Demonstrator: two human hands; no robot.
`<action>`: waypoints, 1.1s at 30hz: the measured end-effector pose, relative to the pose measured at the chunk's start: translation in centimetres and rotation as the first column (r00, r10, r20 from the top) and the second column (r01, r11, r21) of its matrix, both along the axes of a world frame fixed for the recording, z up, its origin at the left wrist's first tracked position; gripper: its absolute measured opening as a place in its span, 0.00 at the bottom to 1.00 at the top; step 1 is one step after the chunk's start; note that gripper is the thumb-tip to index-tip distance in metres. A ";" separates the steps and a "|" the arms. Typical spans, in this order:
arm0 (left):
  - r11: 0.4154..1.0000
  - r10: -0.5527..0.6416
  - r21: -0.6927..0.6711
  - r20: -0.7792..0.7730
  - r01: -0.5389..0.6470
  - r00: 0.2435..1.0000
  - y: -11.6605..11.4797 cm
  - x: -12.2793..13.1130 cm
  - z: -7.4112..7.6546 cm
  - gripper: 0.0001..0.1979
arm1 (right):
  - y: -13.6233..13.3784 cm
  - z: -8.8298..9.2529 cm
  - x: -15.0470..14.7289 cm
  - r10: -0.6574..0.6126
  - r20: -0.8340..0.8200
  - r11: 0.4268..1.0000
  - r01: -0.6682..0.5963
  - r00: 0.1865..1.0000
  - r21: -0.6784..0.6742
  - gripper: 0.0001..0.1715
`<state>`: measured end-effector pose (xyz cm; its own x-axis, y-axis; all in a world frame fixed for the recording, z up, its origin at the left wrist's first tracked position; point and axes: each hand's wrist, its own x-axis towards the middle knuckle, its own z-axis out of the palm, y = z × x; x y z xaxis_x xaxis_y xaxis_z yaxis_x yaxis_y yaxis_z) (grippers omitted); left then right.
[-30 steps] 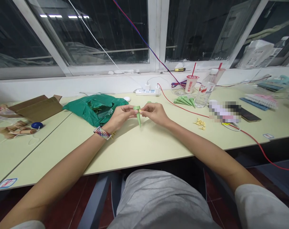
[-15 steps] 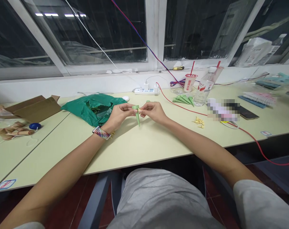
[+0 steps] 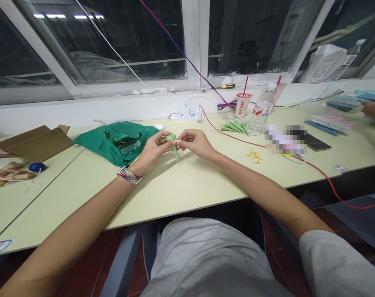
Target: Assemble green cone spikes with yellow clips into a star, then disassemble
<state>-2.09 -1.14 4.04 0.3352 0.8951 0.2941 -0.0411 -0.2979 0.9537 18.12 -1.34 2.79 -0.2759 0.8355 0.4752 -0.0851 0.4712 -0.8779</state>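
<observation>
- Green tapered cone (image 3: 175, 149): held above the surface (image 3: 187, 185) between the hands, tip pointing down
- Left hand (image 3: 155, 149): fingers pinch the cone's wide top
- Right hand (image 3: 195, 142): fingertips pinch a small yellow piece (image 3: 178, 140) at the cone's top
- 2 o'clock: row of green cones (image 3: 233, 128)
- 3 o'clock: pile of yellow pieces (image 3: 254, 155)
- 9 o'clock: green plastic bag (image 3: 116, 142)
- 2 o'clock, far edge: a co-worker's hand (image 3: 372, 109)
</observation>
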 end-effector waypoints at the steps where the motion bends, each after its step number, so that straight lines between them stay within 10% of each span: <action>1: 1.000 0.004 0.010 -0.007 -0.004 1.000 -0.1 0.0 0.0 0.24 | -0.1 0.5 0.5 0.012 0.069 1.000 -0.014 0.998 0.021 0.20; 6: 0.999 0.023 -0.042 0.019 -0.022 1.000 -0.3 0.1 0.1 0.25 | -2.8 5.1 7.7 0.015 0.559 0.998 0.025 0.829 -0.063 0.22; 9: 0.996 -0.003 -0.086 0.067 0.009 0.998 -0.2 0.2 0.0 0.25 | -5.3 6.7 14.3 -0.076 0.816 0.972 0.225 0.573 -0.067 0.14; 12: 0.993 -0.019 -0.117 0.088 0.029 0.996 0.0 0.5 -0.4 0.27 | -7.3 5.9 19.6 -0.212 0.936 0.913 0.399 0.282 0.086 0.07; 15: 0.989 -0.029 -0.142 0.090 0.042 0.996 0.0 0.7 -0.7 0.28 | -8.6 3.9 22.6 -0.246 0.954 0.867 0.479 0.172 0.137 0.09; 23: 0.986 -0.023 -0.164 0.080 0.036 0.997 -0.8 1.0 -0.7 0.30 | -7.7 0.9 23.6 -0.192 0.950 0.892 0.447 0.248 0.064 0.08; 28: 0.987 -0.011 -0.161 0.085 0.024 0.996 -1.2 1.2 -0.5 0.30 | -6.6 0.9 21.2 -0.384 0.876 0.869 0.435 0.293 0.235 0.06; 33: 0.987 -0.008 -0.162 0.056 0.017 0.998 -1.6 1.4 -0.3 0.28 | -4.6 1.9 14.1 -0.424 0.676 0.905 0.314 0.603 0.288 0.05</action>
<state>-0.68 -2.77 3.75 0.3339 0.9284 0.1631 -0.0976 -0.1381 0.9856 32.26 -5.93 4.67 -0.2521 0.8915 0.3764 0.7406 0.4281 -0.5180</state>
